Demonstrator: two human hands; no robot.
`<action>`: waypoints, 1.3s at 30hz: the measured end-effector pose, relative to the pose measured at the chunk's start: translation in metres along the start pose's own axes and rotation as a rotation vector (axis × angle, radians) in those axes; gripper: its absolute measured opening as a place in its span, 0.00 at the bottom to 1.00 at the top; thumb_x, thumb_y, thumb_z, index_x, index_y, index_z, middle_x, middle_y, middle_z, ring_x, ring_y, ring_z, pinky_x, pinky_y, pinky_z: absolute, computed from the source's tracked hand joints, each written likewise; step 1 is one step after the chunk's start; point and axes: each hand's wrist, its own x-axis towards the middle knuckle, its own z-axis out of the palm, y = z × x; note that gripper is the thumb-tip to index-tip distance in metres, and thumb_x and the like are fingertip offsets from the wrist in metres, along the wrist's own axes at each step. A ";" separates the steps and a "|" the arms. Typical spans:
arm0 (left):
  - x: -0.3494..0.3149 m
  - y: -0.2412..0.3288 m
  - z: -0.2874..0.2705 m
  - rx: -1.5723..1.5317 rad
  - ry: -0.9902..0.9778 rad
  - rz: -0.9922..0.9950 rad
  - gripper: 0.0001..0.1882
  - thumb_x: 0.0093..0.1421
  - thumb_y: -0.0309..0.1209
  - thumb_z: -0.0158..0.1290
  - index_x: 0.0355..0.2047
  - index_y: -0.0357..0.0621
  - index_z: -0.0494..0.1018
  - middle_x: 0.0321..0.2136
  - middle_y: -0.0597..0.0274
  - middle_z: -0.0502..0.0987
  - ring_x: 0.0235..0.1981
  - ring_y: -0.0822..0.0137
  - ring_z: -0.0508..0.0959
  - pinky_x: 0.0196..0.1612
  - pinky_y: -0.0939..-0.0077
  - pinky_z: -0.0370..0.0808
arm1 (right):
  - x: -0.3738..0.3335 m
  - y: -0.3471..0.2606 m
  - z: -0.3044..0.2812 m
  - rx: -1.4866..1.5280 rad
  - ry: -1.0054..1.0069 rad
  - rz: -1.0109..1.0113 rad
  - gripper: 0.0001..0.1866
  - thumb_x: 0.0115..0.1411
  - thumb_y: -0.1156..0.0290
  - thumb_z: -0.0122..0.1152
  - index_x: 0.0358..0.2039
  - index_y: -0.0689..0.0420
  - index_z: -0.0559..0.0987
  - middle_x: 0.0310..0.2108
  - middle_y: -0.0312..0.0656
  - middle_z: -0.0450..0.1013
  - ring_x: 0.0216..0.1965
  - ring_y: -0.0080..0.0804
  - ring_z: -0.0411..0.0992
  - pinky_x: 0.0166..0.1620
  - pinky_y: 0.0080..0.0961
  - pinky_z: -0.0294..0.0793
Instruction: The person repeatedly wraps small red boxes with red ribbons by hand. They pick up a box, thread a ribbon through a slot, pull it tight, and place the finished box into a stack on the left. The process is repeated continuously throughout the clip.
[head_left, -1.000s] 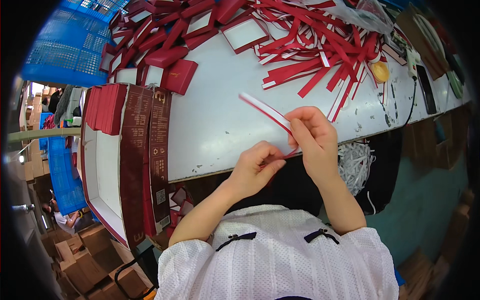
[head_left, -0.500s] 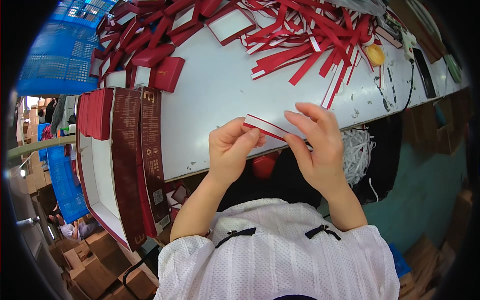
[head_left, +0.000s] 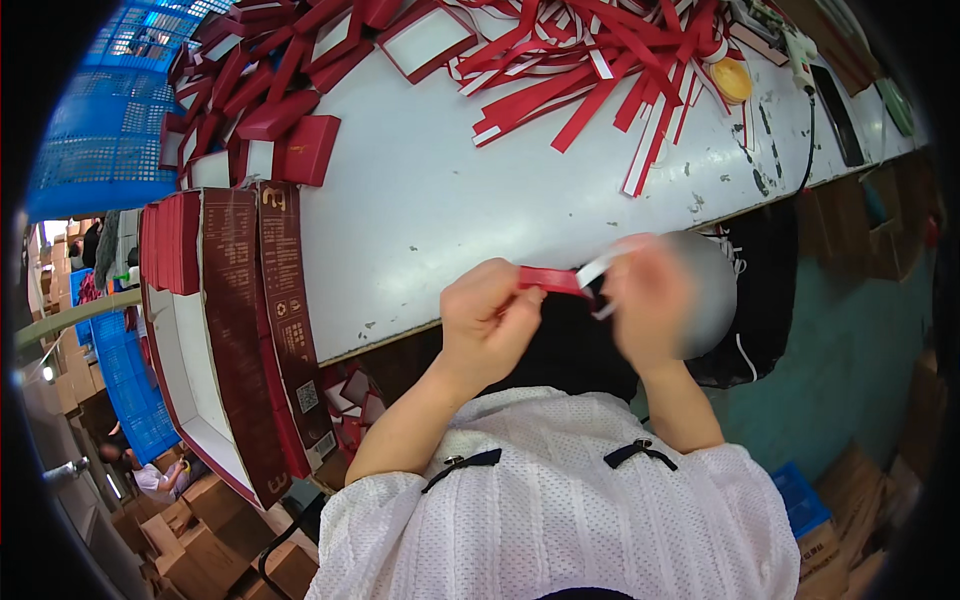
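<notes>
My left hand (head_left: 490,312) is closed on a short red strip (head_left: 550,281) near the table's front edge, pinching its left end between thumb and fingers. A narrow white backing strip (head_left: 595,268) bends away from the right end of the red strip and runs up to my right hand (head_left: 648,300). That hand is smeared by motion, though its fingers look closed on the white strip. Beyond my hands, a loose heap of red-and-white strips (head_left: 600,100) lies on the far side of the table.
Red boxes (head_left: 307,152) are piled at the far left of the white table (head_left: 400,200). A large dark red carton (head_left: 235,330) holds stacked red pieces at the left. A yellow round container (head_left: 731,81) and a black phone-like slab (head_left: 836,115) lie far right.
The red strip has turned over from its white face to its red face. My right hand has moved right and down, with the white backing now bending away from the strip.
</notes>
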 end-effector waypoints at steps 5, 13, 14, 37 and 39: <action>-0.025 -0.044 -0.016 -0.854 0.277 -0.279 0.05 0.54 0.24 0.44 0.30 0.39 0.69 0.26 0.61 0.74 0.31 0.64 0.75 0.39 0.68 0.73 | -0.004 0.057 -0.103 1.141 0.381 0.568 0.05 0.54 0.77 0.48 0.29 0.64 0.70 0.26 0.41 0.71 0.22 0.21 0.69 0.23 0.16 0.69; -0.047 -0.052 -0.110 -1.246 0.561 -0.121 0.03 0.50 0.27 0.44 0.24 0.41 0.67 0.25 0.57 0.73 0.26 0.64 0.73 0.34 0.70 0.73 | -0.048 0.264 -0.297 0.648 0.935 0.681 0.09 0.51 0.77 0.44 0.28 0.71 0.68 0.38 0.56 0.69 0.45 0.50 0.67 0.48 0.38 0.69; -0.048 -0.047 -0.115 -1.267 0.607 -0.108 0.03 0.50 0.27 0.45 0.25 0.41 0.67 0.25 0.57 0.72 0.26 0.65 0.72 0.34 0.71 0.73 | -0.050 0.272 -0.296 0.570 1.010 0.716 0.09 0.51 0.75 0.44 0.31 0.69 0.68 0.39 0.55 0.67 0.46 0.50 0.66 0.49 0.36 0.68; 0.108 -0.099 -0.137 1.044 0.469 -0.221 0.37 0.50 0.42 0.52 0.53 0.30 0.52 0.55 0.35 0.51 0.58 0.43 0.48 0.58 0.61 0.49 | -0.016 -0.035 -0.033 0.090 -0.214 -0.029 0.08 0.52 0.79 0.44 0.21 0.66 0.73 0.25 0.47 0.72 0.25 0.31 0.71 0.30 0.22 0.70; 0.113 -0.106 -0.132 1.144 0.472 -0.336 0.41 0.50 0.45 0.52 0.54 0.27 0.49 0.56 0.32 0.46 0.59 0.40 0.43 0.59 0.59 0.46 | -0.017 -0.034 -0.030 0.079 -0.260 -0.011 0.08 0.52 0.78 0.45 0.22 0.66 0.73 0.26 0.47 0.72 0.26 0.31 0.71 0.30 0.21 0.70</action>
